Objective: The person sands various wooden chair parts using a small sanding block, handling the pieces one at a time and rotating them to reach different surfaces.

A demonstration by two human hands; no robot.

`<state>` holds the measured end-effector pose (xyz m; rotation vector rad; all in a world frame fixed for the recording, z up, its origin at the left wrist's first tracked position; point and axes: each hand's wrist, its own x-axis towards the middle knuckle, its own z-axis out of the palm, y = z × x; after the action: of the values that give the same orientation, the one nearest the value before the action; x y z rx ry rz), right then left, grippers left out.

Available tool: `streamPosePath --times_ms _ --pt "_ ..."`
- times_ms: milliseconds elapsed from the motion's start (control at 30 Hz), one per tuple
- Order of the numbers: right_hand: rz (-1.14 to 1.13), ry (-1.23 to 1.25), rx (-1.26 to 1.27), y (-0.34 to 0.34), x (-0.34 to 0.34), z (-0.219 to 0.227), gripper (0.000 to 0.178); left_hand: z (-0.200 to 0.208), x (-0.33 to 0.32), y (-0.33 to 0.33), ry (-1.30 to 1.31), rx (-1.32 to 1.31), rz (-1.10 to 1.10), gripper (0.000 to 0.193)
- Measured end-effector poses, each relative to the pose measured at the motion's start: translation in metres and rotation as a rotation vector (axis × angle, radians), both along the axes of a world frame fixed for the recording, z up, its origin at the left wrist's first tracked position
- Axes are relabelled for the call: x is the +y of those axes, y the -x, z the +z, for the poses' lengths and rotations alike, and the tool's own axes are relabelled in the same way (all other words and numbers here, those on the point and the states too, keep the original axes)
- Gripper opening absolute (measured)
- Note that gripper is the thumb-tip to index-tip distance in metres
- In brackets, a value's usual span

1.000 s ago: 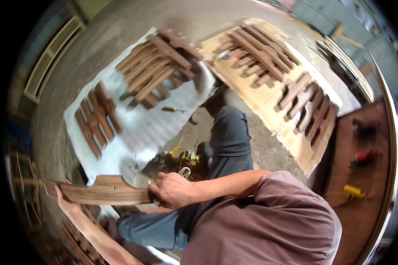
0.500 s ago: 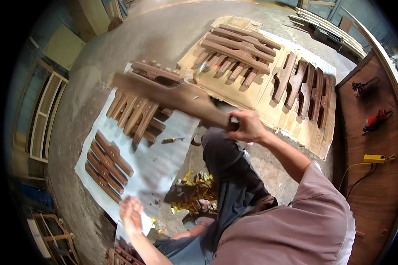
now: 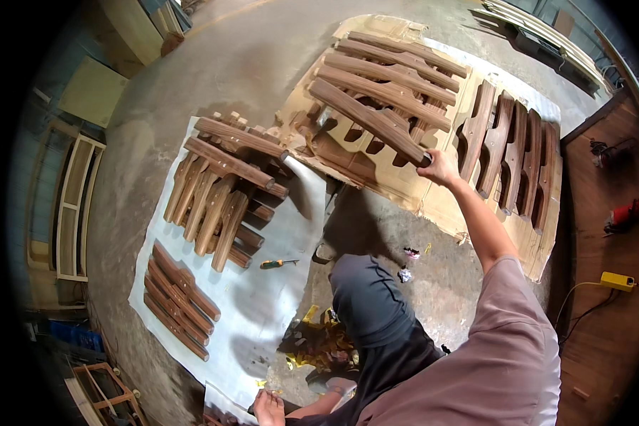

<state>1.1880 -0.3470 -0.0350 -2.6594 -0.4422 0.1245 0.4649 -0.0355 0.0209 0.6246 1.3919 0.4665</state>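
Observation:
My right hand (image 3: pixel 440 169) is closed round the near end of a dark brown shaped wooden piece (image 3: pixel 366 121). That piece slants over the front of a stack of similar wooden pieces (image 3: pixel 394 65) on the cardboard (image 3: pixel 397 186); whether it touches them I cannot tell. At the lower edge my left hand (image 3: pixel 268 409) has its fingers bent beside a dark edge; what they hold, if anything, is hidden. Another stack of wooden pieces (image 3: pixel 216 206) lies on the white sheet (image 3: pixel 263 319), with a few separate wooden pieces (image 3: pixel 181 298) nearer me.
A screwdriver (image 3: pixel 271 264) lies on the white sheet. Several upright-lying wooden pieces (image 3: pixel 508 153) fill the cardboard's right side. Crumpled yellow scraps (image 3: pixel 316 355) lie by my foot. A brown wooden panel (image 3: pixel 603 255) at right bears a red tool (image 3: pixel 623 215) and a yellow power strip (image 3: pixel 618 281).
My right hand has carried the wooden piece away from the left stack, to the right and forward over the cardboard stack. My left hand has moved down and right to the lower edge.

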Motion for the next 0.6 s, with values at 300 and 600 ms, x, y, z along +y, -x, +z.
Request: streamPosePath --times_ms 300,600 --pt "0.087 0.074 0.013 -0.069 0.005 -0.032 0.050 -0.021 0.006 -0.016 0.046 0.059 0.005 0.012" --pt "-0.021 0.216 -0.261 -0.117 0.001 -0.030 0.056 -0.041 0.005 0.006 0.005 -0.087 0.097 0.016"
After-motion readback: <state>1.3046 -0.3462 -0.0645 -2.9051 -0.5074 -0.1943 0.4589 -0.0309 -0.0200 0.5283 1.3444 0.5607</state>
